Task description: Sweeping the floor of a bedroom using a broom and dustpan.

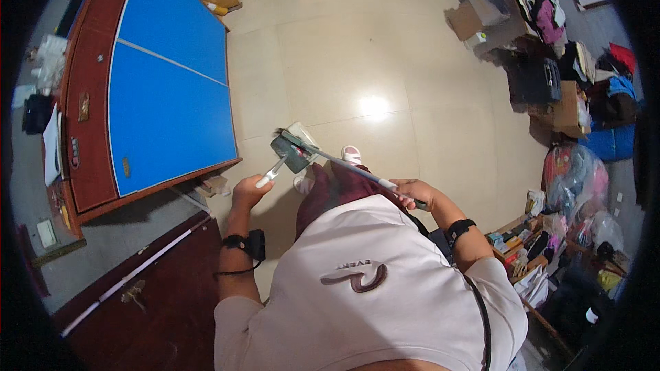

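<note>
My left hand (250, 192) is closed around the pale handle of a dark grey-green dustpan (290, 156), which is low down in front of my feet. My right hand (416, 193) grips the grey stick of a broom (344, 163) near its dark end. The stick slants down to the left, and its head lies over the far edge of the dustpan, with dark bristles showing at the left. A few small reddish and whitish bits show by the pan, too small to name. Something flat and whitish (304, 132) lies just beyond it.
Pale shiny tiles cover the floor (330, 62). Along the left stands a red-brown cabinet with blue panels (165, 110). Cardboard boxes (568, 106), clothes, plastic bags (577, 172) and a crate of small items (526, 244) crowd the right. A dark red panel (158, 309) is at lower left.
</note>
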`<state>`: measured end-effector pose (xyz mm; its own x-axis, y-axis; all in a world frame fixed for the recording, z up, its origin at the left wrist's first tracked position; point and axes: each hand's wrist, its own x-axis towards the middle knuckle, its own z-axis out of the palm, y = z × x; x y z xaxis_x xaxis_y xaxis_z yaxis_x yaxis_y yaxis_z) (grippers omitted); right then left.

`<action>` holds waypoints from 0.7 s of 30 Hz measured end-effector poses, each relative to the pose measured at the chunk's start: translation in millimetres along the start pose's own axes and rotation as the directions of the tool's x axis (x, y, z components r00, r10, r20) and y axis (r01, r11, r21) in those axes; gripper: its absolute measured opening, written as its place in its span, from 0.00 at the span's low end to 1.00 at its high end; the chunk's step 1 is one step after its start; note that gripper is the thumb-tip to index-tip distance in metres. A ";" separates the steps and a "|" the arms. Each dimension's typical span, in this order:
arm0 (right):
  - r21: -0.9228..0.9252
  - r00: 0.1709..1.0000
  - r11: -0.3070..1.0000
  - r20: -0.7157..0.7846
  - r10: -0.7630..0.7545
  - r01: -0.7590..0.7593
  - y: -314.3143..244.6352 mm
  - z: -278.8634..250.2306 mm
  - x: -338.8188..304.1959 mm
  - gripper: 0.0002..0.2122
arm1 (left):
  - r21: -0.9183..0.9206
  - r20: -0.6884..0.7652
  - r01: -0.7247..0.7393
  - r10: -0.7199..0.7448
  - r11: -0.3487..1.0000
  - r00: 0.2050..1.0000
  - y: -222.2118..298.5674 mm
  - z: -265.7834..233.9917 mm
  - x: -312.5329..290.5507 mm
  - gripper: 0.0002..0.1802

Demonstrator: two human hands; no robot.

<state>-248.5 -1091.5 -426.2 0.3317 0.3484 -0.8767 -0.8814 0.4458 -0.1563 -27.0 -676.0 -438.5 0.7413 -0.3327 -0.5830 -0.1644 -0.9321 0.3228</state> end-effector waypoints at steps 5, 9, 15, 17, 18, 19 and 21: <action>-0.044 0.983 0.995 -0.160 -0.094 0.088 -13.6 -13.8 -29.3 0.31 | 0.045 -0.026 -0.037 0.038 0.998 0.999 8.3 3.9 -4.3 0.22; -0.106 0.924 0.976 -0.318 -0.215 0.191 -21.5 -46.2 -33.5 0.30 | 0.073 0.011 -0.032 0.031 0.997 0.999 20.5 3.9 -2.5 0.21; -0.253 0.798 0.934 -0.492 -0.349 0.252 -28.2 -89.8 17.4 0.27 | 0.075 0.094 -0.020 0.013 0.997 0.996 23.6 6.6 6.0 0.23; -0.225 0.765 0.939 -0.545 -0.342 0.260 -22.3 -92.5 32.2 0.27 | 0.095 0.078 -0.053 0.046 0.994 0.996 18.1 10.5 8.5 0.23; -0.175 0.790 0.955 -0.536 -0.298 0.241 -16.5 -92.4 38.2 0.27 | 0.105 0.062 -0.079 0.073 0.991 0.995 14.1 12.4 11.3 0.23; -0.126 0.812 0.968 -0.527 -0.251 0.218 -10.1 -84.1 37.3 0.27 | 0.110 0.072 -0.092 0.085 0.990 0.994 9.0 14.4 13.1 0.23; -0.142 0.833 0.973 -0.503 -0.230 0.183 13.0 -58.4 36.1 0.27 | 0.119 0.045 -0.127 0.122 0.985 0.991 -1.4 17.5 18.6 0.23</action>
<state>-267.6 -1121.3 -486.4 0.3098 -0.2263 -0.9235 -0.8447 0.3804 -0.3766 -24.4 -683.5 -462.9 0.6857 -0.4503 -0.5718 -0.3337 -0.8927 0.3028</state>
